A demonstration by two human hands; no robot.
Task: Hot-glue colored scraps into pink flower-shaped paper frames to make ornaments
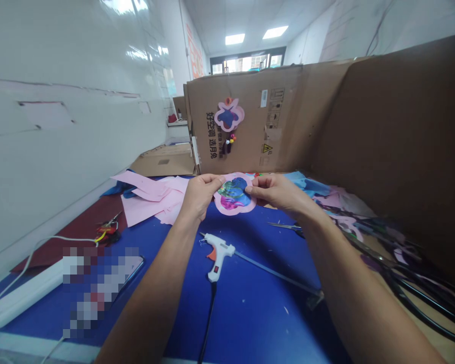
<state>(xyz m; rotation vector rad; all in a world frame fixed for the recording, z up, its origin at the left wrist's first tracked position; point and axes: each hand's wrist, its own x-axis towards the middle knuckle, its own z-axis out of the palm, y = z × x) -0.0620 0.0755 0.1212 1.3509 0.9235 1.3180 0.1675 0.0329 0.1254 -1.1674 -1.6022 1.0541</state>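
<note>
Between my two hands, a flower-shaped cutout (231, 194) is held up above the blue table. It has a pink border around a shiny, many-coloured middle. My left hand (202, 194) pinches its left edge between thumb and fingers. On the opposite edge, my right hand (275, 192) grips it the same way. Below the cutout lies a white glue gun (219, 250) with an orange trigger, a long clear glue stick (276, 275) running out of its back. Scissors (284, 225) rest near my right wrist, their handles partly hidden by my forearm.
Pink sheets (155, 199) lie to the left, near red-handled pliers (108, 230). A white power strip (30, 298) and a partly blurred phone (131, 270) sit at lower left. Scraps (337, 199) and black cables (420, 298) fill the right. A cardboard wall (288, 121) bearing a similar flower ornament (228, 116) stands behind.
</note>
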